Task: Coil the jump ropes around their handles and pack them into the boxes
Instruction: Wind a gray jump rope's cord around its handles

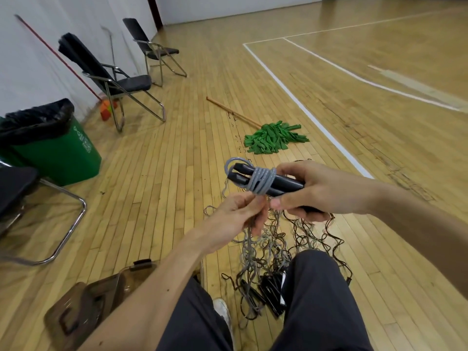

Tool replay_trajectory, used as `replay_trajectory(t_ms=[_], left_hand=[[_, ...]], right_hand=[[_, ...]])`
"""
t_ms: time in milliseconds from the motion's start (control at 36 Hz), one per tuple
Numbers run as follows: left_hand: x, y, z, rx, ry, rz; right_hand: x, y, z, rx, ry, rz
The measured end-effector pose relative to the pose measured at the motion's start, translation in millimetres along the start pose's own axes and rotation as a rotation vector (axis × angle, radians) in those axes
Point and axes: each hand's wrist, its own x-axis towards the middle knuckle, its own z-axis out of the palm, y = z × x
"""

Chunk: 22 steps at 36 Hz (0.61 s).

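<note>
Right hand (314, 188) grips black handles (283, 184); left hand (238, 214) pinches grey rope (262, 179).

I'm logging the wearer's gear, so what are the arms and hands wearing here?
Both are bare. The left hand and right hand have no gloves, and no watch or band shows at either wrist. The left forearm and right forearm are uncovered, with no sleeve in view.

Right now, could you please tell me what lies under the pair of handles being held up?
A tangle of loose ropes on the wooden floor, with spare black handles further down. The right leg covers part of the pile.
</note>
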Motion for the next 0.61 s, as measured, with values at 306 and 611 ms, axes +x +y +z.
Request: replay_trajectory(t_ms=[306,611], left_hand=[[4,-7,5,0.029,0.009,-0.025],[5,-30,8,0.181,0.238,-0.079]], right_hand=[[8,13,-5,-0.035,0.187,0.012],[16,23,-15,0.047,0.392,0.064]])
